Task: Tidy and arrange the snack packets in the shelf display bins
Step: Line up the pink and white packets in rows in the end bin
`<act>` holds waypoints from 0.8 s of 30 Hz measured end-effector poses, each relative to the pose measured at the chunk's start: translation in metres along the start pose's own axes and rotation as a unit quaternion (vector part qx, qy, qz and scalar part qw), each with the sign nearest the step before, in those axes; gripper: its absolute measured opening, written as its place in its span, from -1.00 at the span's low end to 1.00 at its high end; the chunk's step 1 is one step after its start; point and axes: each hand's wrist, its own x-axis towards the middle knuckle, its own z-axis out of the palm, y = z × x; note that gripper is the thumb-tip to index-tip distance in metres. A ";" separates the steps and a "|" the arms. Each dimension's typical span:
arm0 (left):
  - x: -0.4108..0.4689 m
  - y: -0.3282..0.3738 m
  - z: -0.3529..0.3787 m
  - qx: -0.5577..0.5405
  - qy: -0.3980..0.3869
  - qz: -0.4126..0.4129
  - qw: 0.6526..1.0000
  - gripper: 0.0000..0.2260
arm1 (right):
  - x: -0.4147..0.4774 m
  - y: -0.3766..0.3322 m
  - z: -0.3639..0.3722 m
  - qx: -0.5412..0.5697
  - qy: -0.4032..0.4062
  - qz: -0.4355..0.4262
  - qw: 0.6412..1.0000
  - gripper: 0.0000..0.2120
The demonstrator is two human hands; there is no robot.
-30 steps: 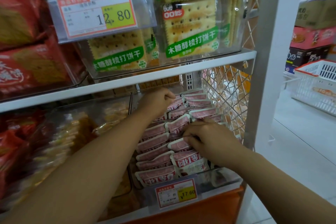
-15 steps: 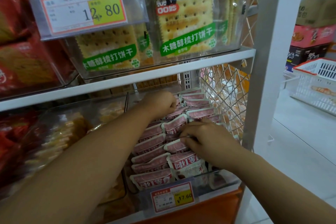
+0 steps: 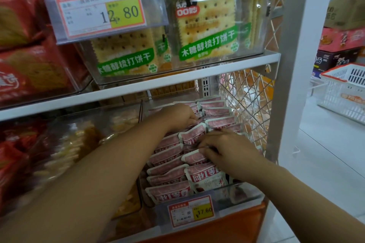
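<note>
In the clear bin (image 3: 244, 193), the right hand (image 3: 227, 149) pinches a pink packet (image 3: 194, 158) at 3 o'clock. The left hand (image 3: 178, 115), at 12 o'clock, curls into the rear packets (image 3: 216, 111); its hold cannot be told.

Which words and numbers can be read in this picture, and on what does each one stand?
"12.80": upper price tag.
"17.60": lower price tag.
"木糖醇梳打饼干": cracker packets.
"网红零": pink snack packets, the rest cut off.
Small print on both tags: too blurred to read.
</note>
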 end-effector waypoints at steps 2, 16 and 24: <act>0.005 0.004 0.000 0.000 -0.033 -0.008 0.999 -0.67 | 0.000 0.001 0.000 0.003 -0.001 0.001 1.000 -0.77; 0.006 -0.010 0.002 0.026 -0.025 0.030 0.999 -0.71 | -0.003 0.004 0.000 0.025 -0.006 0.002 1.000 -0.77; 0.010 -0.014 0.003 -0.011 -0.058 0.054 0.997 -0.86 | -0.002 0.003 -0.003 0.035 -0.017 0.014 0.999 -0.80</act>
